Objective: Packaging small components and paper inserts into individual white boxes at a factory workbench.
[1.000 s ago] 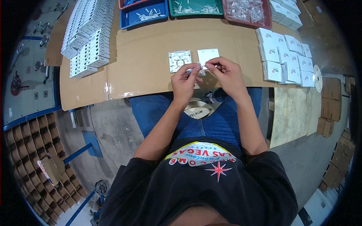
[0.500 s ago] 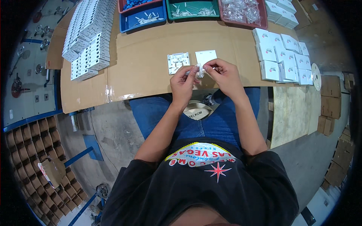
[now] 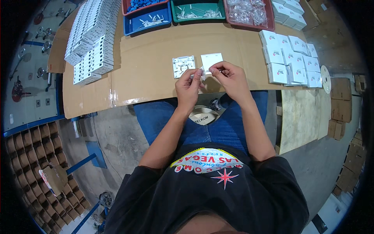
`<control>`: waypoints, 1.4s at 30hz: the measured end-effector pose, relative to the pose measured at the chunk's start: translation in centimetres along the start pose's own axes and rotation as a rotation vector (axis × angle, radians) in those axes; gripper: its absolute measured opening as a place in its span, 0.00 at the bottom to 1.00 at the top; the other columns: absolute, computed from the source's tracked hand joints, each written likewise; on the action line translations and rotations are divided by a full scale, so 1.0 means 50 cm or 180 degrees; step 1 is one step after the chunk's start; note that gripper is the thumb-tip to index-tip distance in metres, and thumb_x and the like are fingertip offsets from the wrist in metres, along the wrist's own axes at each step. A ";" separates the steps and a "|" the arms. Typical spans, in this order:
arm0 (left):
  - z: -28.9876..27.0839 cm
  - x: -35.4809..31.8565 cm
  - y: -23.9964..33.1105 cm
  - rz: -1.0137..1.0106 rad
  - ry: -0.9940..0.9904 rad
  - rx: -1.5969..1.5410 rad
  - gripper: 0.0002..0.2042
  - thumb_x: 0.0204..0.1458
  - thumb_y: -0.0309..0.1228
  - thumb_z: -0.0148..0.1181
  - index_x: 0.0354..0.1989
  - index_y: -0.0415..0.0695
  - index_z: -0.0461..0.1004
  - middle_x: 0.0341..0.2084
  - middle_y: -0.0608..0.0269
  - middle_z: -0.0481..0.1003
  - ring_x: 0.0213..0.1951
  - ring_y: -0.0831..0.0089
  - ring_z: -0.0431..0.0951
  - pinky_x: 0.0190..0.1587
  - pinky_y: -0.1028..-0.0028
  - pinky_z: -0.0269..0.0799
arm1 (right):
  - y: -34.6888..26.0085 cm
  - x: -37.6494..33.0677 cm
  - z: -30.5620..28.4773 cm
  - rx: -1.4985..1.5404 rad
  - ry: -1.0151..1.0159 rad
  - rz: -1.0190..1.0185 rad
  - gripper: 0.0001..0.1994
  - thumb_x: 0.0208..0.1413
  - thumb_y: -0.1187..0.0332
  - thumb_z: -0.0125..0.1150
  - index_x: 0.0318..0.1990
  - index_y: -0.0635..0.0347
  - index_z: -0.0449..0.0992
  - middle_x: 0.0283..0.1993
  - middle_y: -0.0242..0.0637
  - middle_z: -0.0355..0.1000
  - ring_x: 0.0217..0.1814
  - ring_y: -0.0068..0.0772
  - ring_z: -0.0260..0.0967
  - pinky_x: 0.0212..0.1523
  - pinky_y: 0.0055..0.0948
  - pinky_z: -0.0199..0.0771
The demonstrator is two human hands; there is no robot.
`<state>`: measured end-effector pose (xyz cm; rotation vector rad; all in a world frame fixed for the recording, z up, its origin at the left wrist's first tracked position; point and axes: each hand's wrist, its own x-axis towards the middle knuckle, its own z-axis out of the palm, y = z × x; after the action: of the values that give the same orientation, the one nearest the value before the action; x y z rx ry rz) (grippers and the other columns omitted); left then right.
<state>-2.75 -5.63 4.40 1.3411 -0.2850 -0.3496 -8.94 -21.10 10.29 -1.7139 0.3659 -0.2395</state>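
Note:
My left hand is closed at the table's near edge, pinching a small clear plastic bag between thumb and fingers. Just to its right, my right hand has its thumb and fingertips pressed together; whatever is in that pinch is too small to make out. Beyond the left hand lies an open white plastic box base with moulded fittings inside. A flat white square cover rests beside it, just past the right hand's fingers.
Cardboard covers the table. Tall stacks of white boxes line the left, and more white boxes the right. At the back stand a blue bin, a green bin of small white parts and a red bin of clear bags.
My hands have moved slightly apart. The clear bag stays with the left hand, and the right fingertips have come away from it.

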 end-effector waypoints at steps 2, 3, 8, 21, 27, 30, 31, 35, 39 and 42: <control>0.000 -0.001 0.001 -0.0058 0.0063 0.0013 0.09 0.64 0.30 0.61 0.45 0.37 0.79 0.33 0.65 0.77 0.26 0.83 0.75 0.27 0.81 0.72 | -0.003 0.000 -0.001 -0.0035 0.0001 0.0067 0.07 0.61 0.71 0.65 0.41 0.67 0.81 0.31 0.29 0.77 0.31 0.13 0.69 0.31 0.18 0.67; 0.000 -0.002 0.000 -0.0056 0.0060 0.0013 0.09 0.64 0.30 0.61 0.45 0.37 0.79 0.33 0.65 0.77 0.26 0.83 0.75 0.27 0.81 0.72 | -0.002 0.000 0.000 -0.0035 0.0004 0.0066 0.07 0.61 0.71 0.65 0.41 0.67 0.81 0.31 0.29 0.77 0.31 0.13 0.69 0.31 0.18 0.67; 0.011 -0.002 0.006 -0.0135 0.0182 -0.0208 0.09 0.62 0.29 0.63 0.46 0.39 0.75 0.32 0.65 0.78 0.26 0.83 0.75 0.27 0.81 0.73 | 0.004 0.001 0.006 0.0176 -0.0007 -0.0003 0.07 0.62 0.71 0.64 0.43 0.66 0.80 0.32 0.30 0.77 0.32 0.13 0.70 0.32 0.19 0.68; 0.000 -0.004 -0.001 -0.0296 0.0180 -0.0246 0.08 0.62 0.31 0.64 0.44 0.39 0.77 0.26 0.67 0.77 0.24 0.82 0.77 0.24 0.82 0.69 | 0.022 0.001 0.012 0.0044 -0.0092 -0.0002 0.09 0.62 0.68 0.65 0.43 0.66 0.80 0.32 0.31 0.77 0.33 0.16 0.70 0.34 0.21 0.70; -0.008 -0.004 -0.009 -0.0209 0.0000 -0.0212 0.10 0.64 0.33 0.61 0.44 0.37 0.79 0.38 0.65 0.77 0.28 0.82 0.77 0.27 0.82 0.71 | 0.022 0.000 0.015 0.0057 -0.0104 0.0024 0.09 0.62 0.69 0.65 0.43 0.67 0.80 0.33 0.30 0.77 0.33 0.15 0.70 0.34 0.21 0.70; -0.007 -0.005 -0.006 -0.0444 -0.0029 -0.0130 0.10 0.64 0.33 0.62 0.45 0.38 0.79 0.35 0.65 0.78 0.27 0.82 0.77 0.27 0.83 0.71 | 0.028 0.002 0.020 0.0094 -0.0110 -0.0061 0.09 0.61 0.69 0.66 0.42 0.67 0.80 0.33 0.31 0.77 0.33 0.15 0.70 0.33 0.20 0.70; -0.006 -0.006 -0.005 -0.0528 -0.0026 -0.0098 0.11 0.64 0.33 0.62 0.47 0.38 0.78 0.34 0.65 0.78 0.27 0.82 0.77 0.27 0.83 0.70 | 0.024 0.001 0.022 0.0094 -0.0038 -0.0069 0.09 0.60 0.69 0.67 0.41 0.67 0.80 0.32 0.31 0.77 0.33 0.15 0.70 0.33 0.20 0.70; -0.001 -0.002 0.003 -0.0453 -0.0044 -0.0210 0.12 0.63 0.34 0.63 0.50 0.40 0.76 0.30 0.65 0.79 0.26 0.82 0.77 0.27 0.83 0.70 | 0.036 0.005 0.016 0.0142 -0.0056 0.0046 0.09 0.59 0.69 0.69 0.42 0.66 0.81 0.32 0.30 0.77 0.31 0.14 0.69 0.32 0.19 0.68; -0.005 0.000 -0.010 -0.0378 -0.0129 -0.0261 0.13 0.63 0.34 0.63 0.50 0.39 0.76 0.31 0.64 0.80 0.25 0.81 0.77 0.26 0.82 0.70 | 0.039 0.004 0.019 -0.0037 -0.0138 0.0002 0.08 0.60 0.74 0.67 0.45 0.65 0.81 0.35 0.27 0.77 0.35 0.13 0.71 0.36 0.17 0.70; -0.005 0.003 -0.008 -0.0474 -0.0022 -0.0435 0.12 0.63 0.33 0.64 0.49 0.39 0.76 0.31 0.63 0.80 0.26 0.80 0.79 0.25 0.81 0.71 | 0.042 0.002 0.022 -0.0001 -0.0181 0.0036 0.08 0.59 0.74 0.67 0.45 0.65 0.82 0.35 0.27 0.77 0.34 0.12 0.69 0.35 0.16 0.69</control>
<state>-2.54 -5.55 3.94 1.2295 -0.1640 -0.4901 -8.69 -20.45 8.04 -1.7149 0.3337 -0.1819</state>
